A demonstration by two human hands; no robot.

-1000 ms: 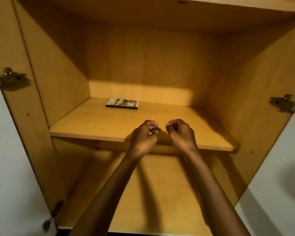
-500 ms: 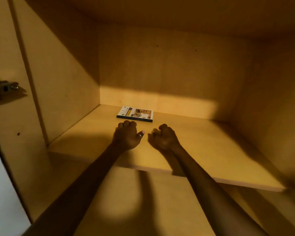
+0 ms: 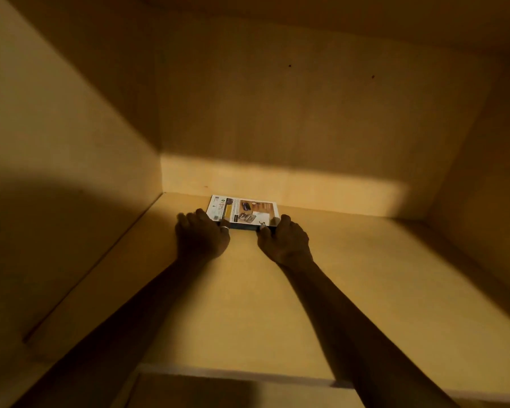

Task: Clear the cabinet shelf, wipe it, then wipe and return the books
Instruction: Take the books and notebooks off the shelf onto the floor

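Observation:
A thin book (image 3: 242,212) with a white printed cover lies flat at the back of the wooden cabinet shelf (image 3: 365,275), close to the rear wall. My left hand (image 3: 202,235), a ring on one finger, rests at the book's near left corner with its fingertips on the edge. At the near right corner, my right hand (image 3: 283,240) curls its fingers over the book's edge. Both hands touch the book, which still lies on the shelf. Both forearms reach in across the shelf from the front.
The cabinet's left wall (image 3: 56,172), back wall (image 3: 306,113) and right wall (image 3: 483,172) close in the shelf. The shelf's front edge (image 3: 248,373) runs across the bottom, with a lower compartment (image 3: 189,393) in shadow beneath it.
My view has moved closer into the cabinet. Both hands have travelled from the shelf's front to the back and now touch the book's near corners.

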